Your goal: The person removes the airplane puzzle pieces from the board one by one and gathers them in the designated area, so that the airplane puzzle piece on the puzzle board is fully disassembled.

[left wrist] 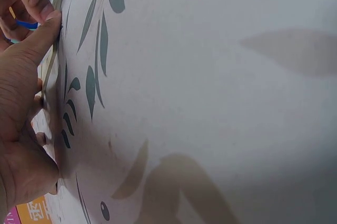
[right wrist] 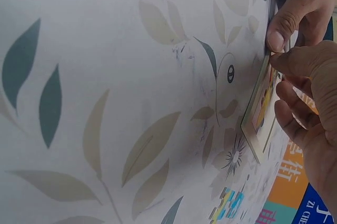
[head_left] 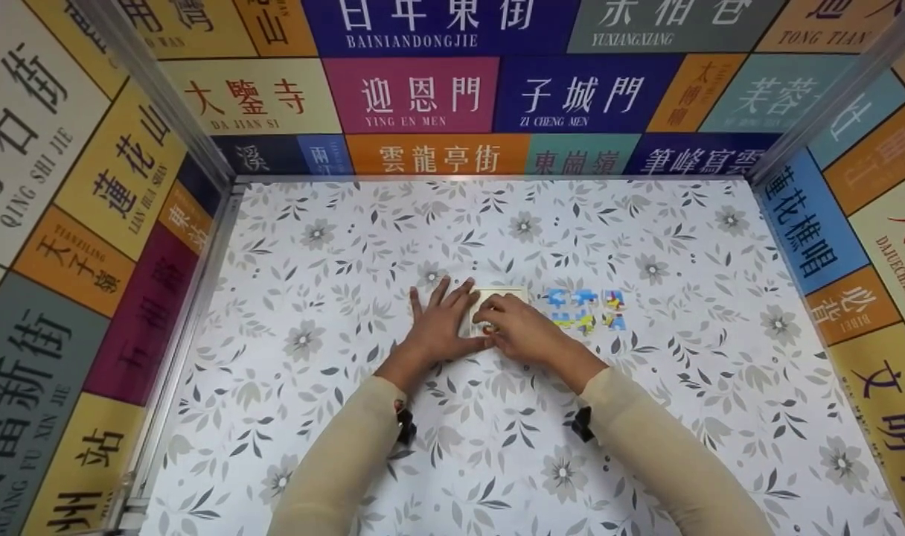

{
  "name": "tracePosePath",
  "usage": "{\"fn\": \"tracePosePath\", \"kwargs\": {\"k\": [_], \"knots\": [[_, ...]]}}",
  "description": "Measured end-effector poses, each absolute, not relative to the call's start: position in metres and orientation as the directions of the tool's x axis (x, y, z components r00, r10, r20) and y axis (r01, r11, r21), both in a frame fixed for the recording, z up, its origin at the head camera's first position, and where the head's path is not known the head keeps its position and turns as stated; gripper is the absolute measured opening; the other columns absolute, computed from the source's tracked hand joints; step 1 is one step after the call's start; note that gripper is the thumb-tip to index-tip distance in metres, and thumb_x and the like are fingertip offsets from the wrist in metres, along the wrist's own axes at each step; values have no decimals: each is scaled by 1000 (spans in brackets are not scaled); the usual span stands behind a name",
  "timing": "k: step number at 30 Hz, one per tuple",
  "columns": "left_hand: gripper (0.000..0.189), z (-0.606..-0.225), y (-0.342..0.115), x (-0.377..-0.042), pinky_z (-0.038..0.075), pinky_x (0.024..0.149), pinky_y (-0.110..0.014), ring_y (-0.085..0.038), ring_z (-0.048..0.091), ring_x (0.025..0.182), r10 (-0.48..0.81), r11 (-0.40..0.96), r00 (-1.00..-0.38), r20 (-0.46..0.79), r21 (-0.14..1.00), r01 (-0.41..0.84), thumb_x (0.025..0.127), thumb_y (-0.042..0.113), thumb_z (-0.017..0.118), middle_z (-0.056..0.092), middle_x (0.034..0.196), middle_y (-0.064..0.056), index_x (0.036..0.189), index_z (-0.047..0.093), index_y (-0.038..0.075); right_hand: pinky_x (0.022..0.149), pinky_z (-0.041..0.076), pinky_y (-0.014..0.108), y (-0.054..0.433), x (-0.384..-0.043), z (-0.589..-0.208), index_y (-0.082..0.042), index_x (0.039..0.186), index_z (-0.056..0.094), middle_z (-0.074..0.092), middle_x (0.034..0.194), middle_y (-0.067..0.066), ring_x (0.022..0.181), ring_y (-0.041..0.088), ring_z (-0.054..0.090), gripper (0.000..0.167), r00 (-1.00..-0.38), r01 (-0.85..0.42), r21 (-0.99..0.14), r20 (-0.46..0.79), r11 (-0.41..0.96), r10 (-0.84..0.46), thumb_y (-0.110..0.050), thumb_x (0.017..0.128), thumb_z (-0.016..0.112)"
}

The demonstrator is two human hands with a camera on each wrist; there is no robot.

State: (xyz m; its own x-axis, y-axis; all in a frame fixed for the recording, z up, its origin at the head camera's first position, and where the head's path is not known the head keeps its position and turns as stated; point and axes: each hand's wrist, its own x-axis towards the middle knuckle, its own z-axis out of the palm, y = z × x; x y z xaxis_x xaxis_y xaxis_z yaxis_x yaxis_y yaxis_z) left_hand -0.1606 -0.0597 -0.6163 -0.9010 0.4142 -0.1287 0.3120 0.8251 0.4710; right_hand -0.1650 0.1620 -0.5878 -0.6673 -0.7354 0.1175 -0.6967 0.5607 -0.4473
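Observation:
A shallow wooden puzzle tray lies flat on the table under both hands. Its pale rim and some yellow and red pieces inside show in the right wrist view. My left hand rests at the tray's left side, fingers spread and thumb along the near edge. My right hand is over the tray with curled fingers, its thumb close to the left thumb. Those fingers pinch a small puzzle piece, mostly hidden; a bit of blue shows beneath them in the left wrist view.
Several loose puzzle pieces, blue, yellow and red, lie in two rows right of the tray. The table has a leaf-and-flower cover. Printed panels with large characters enclose the back and sides.

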Motion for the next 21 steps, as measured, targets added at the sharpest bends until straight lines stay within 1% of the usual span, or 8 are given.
{"fn": "tracePosePath", "kwargs": {"k": [8, 14, 21], "knots": [[103, -616, -59, -160, -6, 129, -84, -35, 7, 176, 410, 833, -902, -135, 459, 310, 94, 78, 69, 21, 187, 6, 175, 37, 23, 99, 58, 51, 160, -165, -587, -10, 128, 77, 69, 129, 13, 116, 34, 65, 30, -655, -712, -431, 123, 554, -746, -1, 99, 79], [102, -615, -59, -159, -6, 129, -85, -35, 8, 176, 410, 837, -901, -141, 450, 311, 94, 78, 69, 21, 187, 6, 175, 36, 24, 103, 57, 52, 159, -166, -585, -9, 128, 78, 69, 129, 14, 119, 35, 65, 29, -654, -711, -424, 107, 560, -749, -3, 100, 79], [102, -616, -59, -161, -5, 129, -84, -34, 7, 176, 405, 839, -903, -144, 451, 304, 94, 78, 69, 21, 187, 7, 174, 38, 24, 103, 56, 53, 161, -168, -587, -10, 124, 81, 70, 127, 14, 117, 36, 65, 24, -641, -725, -432, 137, 537, -755, -3, 101, 77]]}}
